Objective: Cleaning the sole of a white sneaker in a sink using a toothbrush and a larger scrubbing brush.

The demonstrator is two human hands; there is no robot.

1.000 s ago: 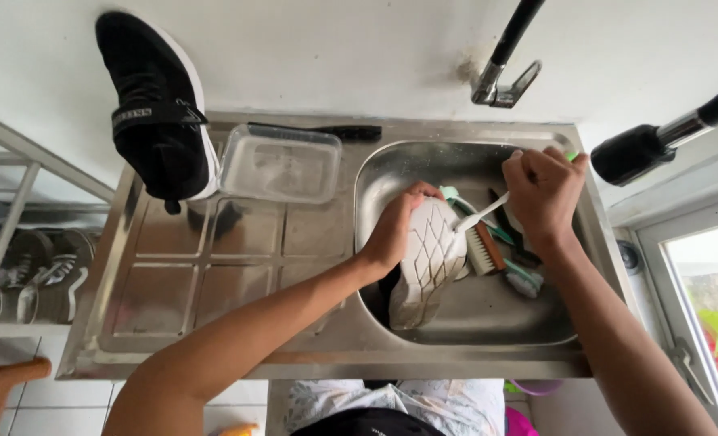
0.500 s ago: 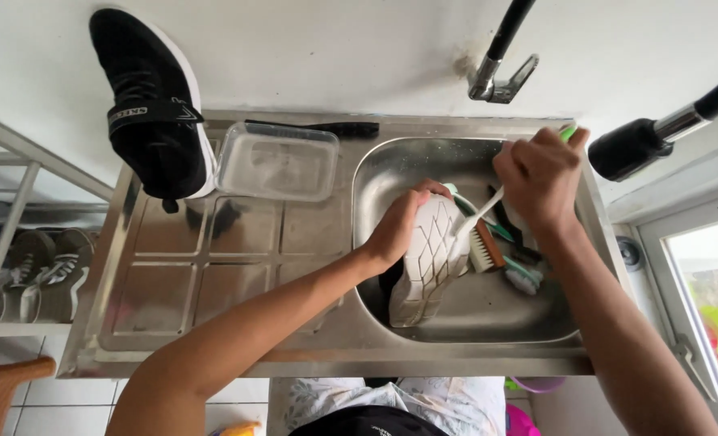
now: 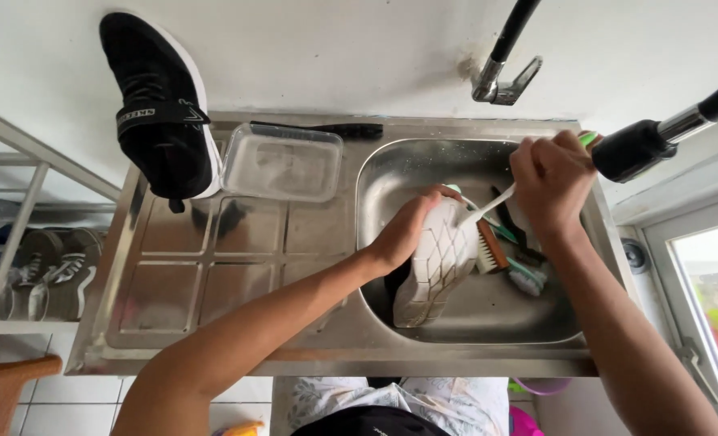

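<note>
You're over the steel sink [image 3: 552,323], basin beneath both your hands. Your left hand [image 3: 403,230] clamps the toe end of the white-soled shoe [image 3: 438,262], sole up, leaning inside the basin. Your right hand [image 3: 551,182] is fisted around a white toothbrush [image 3: 488,208], its head touching the sole just right of your left fingers. Left of your left hand, a black shoe [image 3: 161,109] stands against the wall with a clear plastic tub [image 3: 282,161] beside it. A wooden-backed scrub brush [image 3: 488,246] lies below your right hand.
</note>
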